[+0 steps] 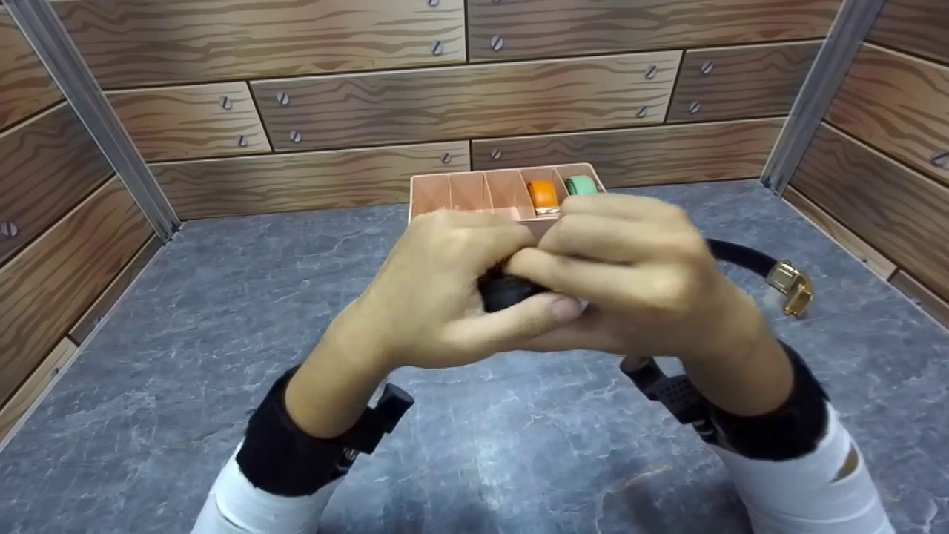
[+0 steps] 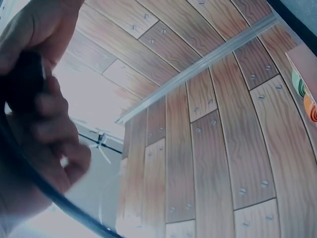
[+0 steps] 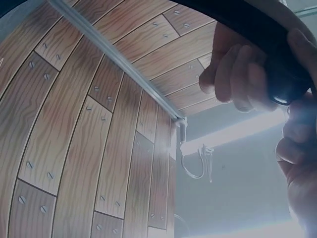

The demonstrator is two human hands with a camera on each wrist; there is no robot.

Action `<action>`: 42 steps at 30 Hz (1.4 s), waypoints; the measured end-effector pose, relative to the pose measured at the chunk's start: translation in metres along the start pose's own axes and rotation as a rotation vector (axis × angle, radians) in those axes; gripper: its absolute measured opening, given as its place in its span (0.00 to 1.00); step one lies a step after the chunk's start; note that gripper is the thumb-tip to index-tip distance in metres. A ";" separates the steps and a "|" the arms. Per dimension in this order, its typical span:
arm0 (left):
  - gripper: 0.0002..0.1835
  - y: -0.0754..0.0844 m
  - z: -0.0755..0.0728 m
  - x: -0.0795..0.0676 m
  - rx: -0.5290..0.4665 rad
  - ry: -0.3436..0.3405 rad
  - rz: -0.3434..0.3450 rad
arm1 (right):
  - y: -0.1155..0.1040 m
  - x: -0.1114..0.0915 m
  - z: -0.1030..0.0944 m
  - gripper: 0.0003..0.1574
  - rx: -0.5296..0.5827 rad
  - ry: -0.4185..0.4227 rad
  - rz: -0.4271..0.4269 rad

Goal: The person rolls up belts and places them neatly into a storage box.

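Observation:
Both hands meet in the middle of the head view around a black belt [image 1: 507, 293], whose coiled part shows as a dark lump between them. My left hand [image 1: 430, 289] grips the coil from the left, its thumb stretched along the near side. From the right, my right hand [image 1: 637, 271] holds the same coil with bent fingers, which cover most of it. The belt's loose end runs out behind the right hand to a gold buckle [image 1: 789, 285]. In the right wrist view the dark coil [image 3: 287, 77] sits among the fingers of both hands.
Beyond the hands, a pink divided box [image 1: 467, 194] stands on the grey marbled table [image 1: 222, 334]. An orange rolled belt [image 1: 543, 194] and a mint green rolled belt [image 1: 581, 185] lie in separate compartments at its right. Wood-patterned walls [image 1: 356, 111] enclose the back and sides.

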State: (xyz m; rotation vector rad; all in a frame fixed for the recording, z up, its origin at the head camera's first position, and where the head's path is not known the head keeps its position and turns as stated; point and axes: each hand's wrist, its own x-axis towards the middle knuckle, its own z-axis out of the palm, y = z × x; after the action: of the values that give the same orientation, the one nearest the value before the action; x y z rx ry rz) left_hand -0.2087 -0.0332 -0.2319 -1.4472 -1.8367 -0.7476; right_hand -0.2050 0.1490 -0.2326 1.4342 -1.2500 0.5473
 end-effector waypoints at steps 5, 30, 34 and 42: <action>0.11 0.000 0.003 0.004 -0.221 -0.003 0.012 | 0.005 0.000 0.000 0.31 0.167 0.077 0.046; 0.15 0.005 0.003 0.003 -0.109 -0.024 -0.035 | 0.000 0.003 -0.004 0.29 0.128 -0.055 0.065; 0.20 0.006 0.005 0.002 0.071 -0.029 -0.070 | -0.005 0.006 -0.007 0.23 0.048 -0.187 0.043; 0.10 0.009 0.000 0.003 -0.227 -0.044 -0.058 | 0.001 0.003 0.001 0.26 0.130 0.042 0.018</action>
State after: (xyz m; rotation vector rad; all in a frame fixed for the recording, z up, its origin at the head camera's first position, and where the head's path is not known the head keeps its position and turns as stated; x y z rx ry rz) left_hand -0.2005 -0.0295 -0.2289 -1.5682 -1.8818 -0.9868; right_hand -0.2055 0.1473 -0.2294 1.5132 -1.2136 0.6783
